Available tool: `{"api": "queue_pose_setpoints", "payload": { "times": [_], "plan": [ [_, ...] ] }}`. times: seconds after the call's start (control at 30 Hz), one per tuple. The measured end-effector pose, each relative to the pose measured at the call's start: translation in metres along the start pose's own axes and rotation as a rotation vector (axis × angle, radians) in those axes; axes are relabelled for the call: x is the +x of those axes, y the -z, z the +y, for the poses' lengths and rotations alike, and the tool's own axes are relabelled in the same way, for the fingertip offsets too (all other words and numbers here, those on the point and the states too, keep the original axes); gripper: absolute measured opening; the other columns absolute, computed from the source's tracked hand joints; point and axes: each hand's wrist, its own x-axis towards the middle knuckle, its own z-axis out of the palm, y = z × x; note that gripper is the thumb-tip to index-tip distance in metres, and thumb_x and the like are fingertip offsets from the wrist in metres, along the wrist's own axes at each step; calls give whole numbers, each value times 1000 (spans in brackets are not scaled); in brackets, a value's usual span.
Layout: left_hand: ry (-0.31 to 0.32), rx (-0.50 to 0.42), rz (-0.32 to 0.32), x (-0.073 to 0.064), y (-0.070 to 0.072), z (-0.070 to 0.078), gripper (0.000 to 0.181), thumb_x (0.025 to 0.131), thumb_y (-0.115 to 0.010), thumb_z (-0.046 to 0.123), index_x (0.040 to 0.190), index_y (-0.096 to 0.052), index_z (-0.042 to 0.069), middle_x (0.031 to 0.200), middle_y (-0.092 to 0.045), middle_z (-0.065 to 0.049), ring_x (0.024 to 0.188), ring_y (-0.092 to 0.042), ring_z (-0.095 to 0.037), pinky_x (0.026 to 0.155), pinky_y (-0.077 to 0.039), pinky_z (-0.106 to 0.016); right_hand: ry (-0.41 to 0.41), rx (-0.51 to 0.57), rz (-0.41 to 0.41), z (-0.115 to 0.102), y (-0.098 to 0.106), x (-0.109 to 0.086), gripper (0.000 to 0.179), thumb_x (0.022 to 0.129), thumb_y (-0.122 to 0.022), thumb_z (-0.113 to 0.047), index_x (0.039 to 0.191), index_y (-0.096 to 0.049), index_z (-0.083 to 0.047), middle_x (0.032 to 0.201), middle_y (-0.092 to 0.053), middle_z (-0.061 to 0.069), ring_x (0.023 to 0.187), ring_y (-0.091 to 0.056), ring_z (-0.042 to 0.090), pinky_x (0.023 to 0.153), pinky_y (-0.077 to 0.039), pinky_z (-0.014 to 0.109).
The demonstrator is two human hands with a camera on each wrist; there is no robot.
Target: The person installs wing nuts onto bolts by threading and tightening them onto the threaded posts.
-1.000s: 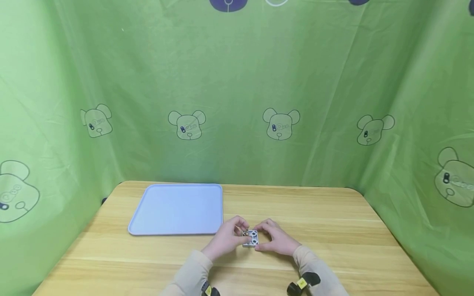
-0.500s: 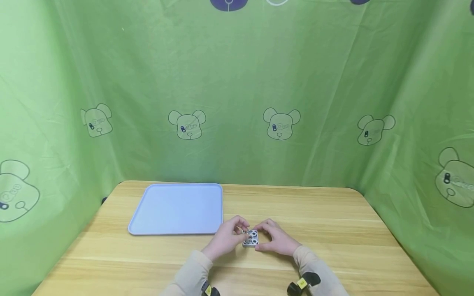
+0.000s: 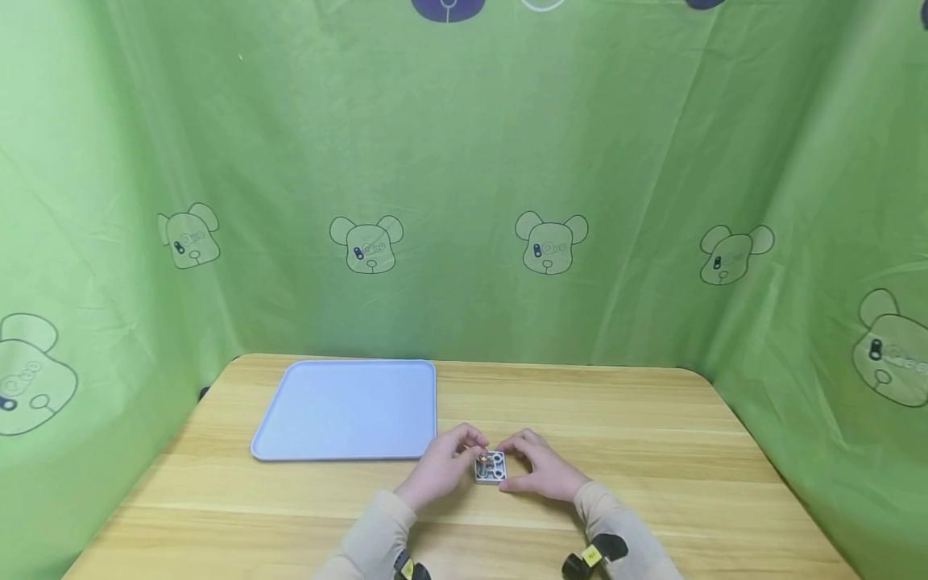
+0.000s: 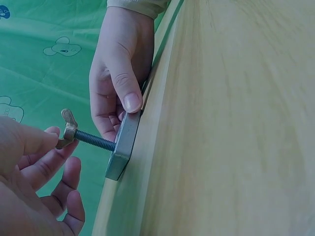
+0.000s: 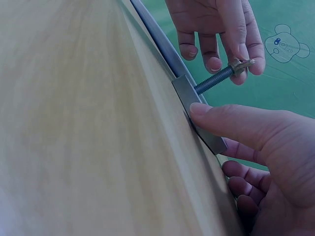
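A small square metal block [image 3: 496, 475] with ringed holes on its top face sits on the table in front of me. From one of its left holes a threaded bolt [image 4: 96, 140] stands up, carrying a brass-coloured wing nut [image 4: 70, 129] near its free end. My left hand [image 3: 442, 467] pinches one wing of this nut between thumb and fingertips. On the block's right side my right hand [image 3: 542, 474] grips the edges, thumb on the near side and fingers at the far side. Bare thread shows between nut and block in both wrist views.
A pale blue tray [image 3: 348, 411] lies flat at the back left of the wooden table [image 3: 616, 419], just beyond my left hand. Green curtains [image 3: 464, 306] printed with bear heads stand around the table's back and sides.
My left thumb has drawn back leftward off the block's top, uncovering more holes and the wing nut. The right hand and block have stayed in place.
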Motion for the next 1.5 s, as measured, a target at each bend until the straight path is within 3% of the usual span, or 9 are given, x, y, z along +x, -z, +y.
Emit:
{"api": "queue_pose_setpoints", "payload": {
  "times": [0.17, 0.37, 0.7, 0.83, 1.2, 1.5],
  "plan": [
    [20, -13, 0, 0, 0, 0, 13, 97, -55, 16, 105, -64, 13, 101, -68, -1, 97, -61, -16, 88, -48, -38, -7, -4, -1, -1, 0, 0, 56, 76, -79, -41, 120, -62, -13, 115, -54, 2, 110, -50, 22, 99, -44, 44],
    [26, -20, 31, 1, 1, 1, 18, 97, -56, 24, 108, -63, 10, 104, -66, -4, 95, -59, -16, 84, -48, -35, -15, -5, -2, -1, 0, 0, 56, 76, -79, -42, 120, -62, -13, 114, -54, 1, 109, -50, 21, 99, -43, 43],
    [74, -13, 84, 0, 1, 0, 20, 97, -56, 28, 89, -63, 11, 91, -68, -4, 84, -55, -12, 77, -46, -30, -4, -25, 5, 2, -1, 0, 57, 76, -79, -43, 120, -62, -13, 115, -54, 0, 109, -50, 21, 98, -44, 44],
    [74, -7, 76, 0, 0, 0, 23, 98, -56, 29, 90, -65, 9, 91, -69, -8, 80, -54, -11, 73, -45, -28, -3, -24, 7, 3, -1, 0, 57, 75, -79, -43, 120, -62, -13, 115, -55, 0, 109, -50, 21, 98, -44, 44],
    [86, 0, 37, 0, 0, 1, 20, 97, -57, 29, 98, -67, 12, 92, -68, -1, 80, -55, -10, 71, -46, -27, -23, -20, 1, 3, -1, 1, 58, 75, -78, -46, 121, -61, -14, 116, -54, -1, 111, -50, 20, 100, -43, 49],
    [62, -25, -17, 0, -1, 0, 24, 83, -74, 27, 101, -67, 13, 83, -63, 2, 72, -53, -8, 65, -43, -23, -6, -4, 0, 0, 0, 0, 55, 76, -78, -43, 121, -62, -15, 116, -54, 1, 112, -49, 23, 100, -41, 51]
  ]
}}
